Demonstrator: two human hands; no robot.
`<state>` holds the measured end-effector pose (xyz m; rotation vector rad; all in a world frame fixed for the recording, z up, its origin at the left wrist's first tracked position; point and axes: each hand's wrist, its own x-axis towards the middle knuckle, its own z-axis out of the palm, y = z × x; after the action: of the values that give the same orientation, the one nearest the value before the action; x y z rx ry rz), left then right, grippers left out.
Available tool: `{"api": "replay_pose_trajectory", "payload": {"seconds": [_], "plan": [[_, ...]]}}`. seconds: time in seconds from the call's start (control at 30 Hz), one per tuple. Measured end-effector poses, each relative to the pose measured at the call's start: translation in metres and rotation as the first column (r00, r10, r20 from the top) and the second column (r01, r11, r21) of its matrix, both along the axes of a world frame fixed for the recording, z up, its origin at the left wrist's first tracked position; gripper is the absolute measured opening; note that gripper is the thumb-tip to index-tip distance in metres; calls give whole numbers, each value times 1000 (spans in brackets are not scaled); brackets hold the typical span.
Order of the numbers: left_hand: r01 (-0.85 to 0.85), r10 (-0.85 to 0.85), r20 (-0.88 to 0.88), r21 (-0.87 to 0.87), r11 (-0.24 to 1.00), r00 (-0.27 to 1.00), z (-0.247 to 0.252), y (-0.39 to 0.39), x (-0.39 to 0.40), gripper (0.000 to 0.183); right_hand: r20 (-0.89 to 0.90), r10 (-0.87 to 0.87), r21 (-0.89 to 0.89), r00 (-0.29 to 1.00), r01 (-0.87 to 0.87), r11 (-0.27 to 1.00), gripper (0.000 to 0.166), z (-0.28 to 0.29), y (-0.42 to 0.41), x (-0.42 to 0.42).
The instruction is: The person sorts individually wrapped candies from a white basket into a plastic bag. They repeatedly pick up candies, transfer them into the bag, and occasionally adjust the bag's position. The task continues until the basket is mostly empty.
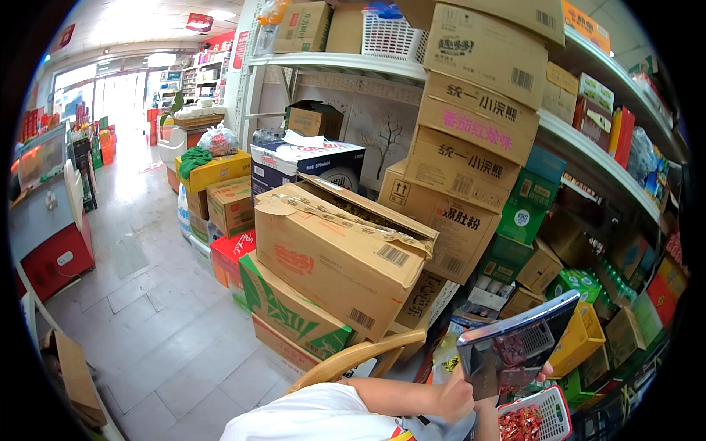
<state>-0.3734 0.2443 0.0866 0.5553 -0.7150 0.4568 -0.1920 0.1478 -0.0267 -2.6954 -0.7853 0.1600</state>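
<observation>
A smartphone [515, 347] is held up at the lower right, tilted, its dark glossy face towards me. A basket shows in that face; whether as a reflection or a display is unclear. My left hand [456, 394] grips its lower left edge, the bare forearm reaching across from a white sleeve. My right hand [545, 371] is mostly hidden behind the phone; fingertips curl round its right edge. Just below the phone stands a white plastic basket [558, 419] with a red rim. Red-wrapped pieces [519, 423] lie inside it.
A curved wooden chair arm [358, 353] runs beside my sleeve. Past it rises a stack with a partly opened carton [336, 259] on top. Taller cartons [469, 165] lean against shelving [606, 165] crowded with goods. Grey floor tiles [165, 342] run towards the bright doorway [121, 110].
</observation>
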Motion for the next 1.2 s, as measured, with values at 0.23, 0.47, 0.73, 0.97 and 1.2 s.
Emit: {"api": "replay_pose_trajectory", "payload": {"seconds": [0.23,0.47,0.73,0.97,1.2], "plan": [[15,-12,-18,159,987,1000,-14,18,-33,59,-42,67,-312,997,-77,947,74,-29,-7,11],[-15,20,-18,228,974,1000,-16,40,-60,56,-93,67,-401,993,-99,911,73,-53,-19,1],[-3,6,-9,213,977,1000,-12,40,-64,52,-98,57,-407,994,-92,909,72,-47,-17,-1],[6,-8,12,176,984,1000,-1,29,-58,49,-114,59,-405,992,-101,909,71,-52,-17,4],[-10,4,36,160,987,999,19,13,-51,46,-132,66,-380,989,-112,918,71,-62,-23,11]]}}
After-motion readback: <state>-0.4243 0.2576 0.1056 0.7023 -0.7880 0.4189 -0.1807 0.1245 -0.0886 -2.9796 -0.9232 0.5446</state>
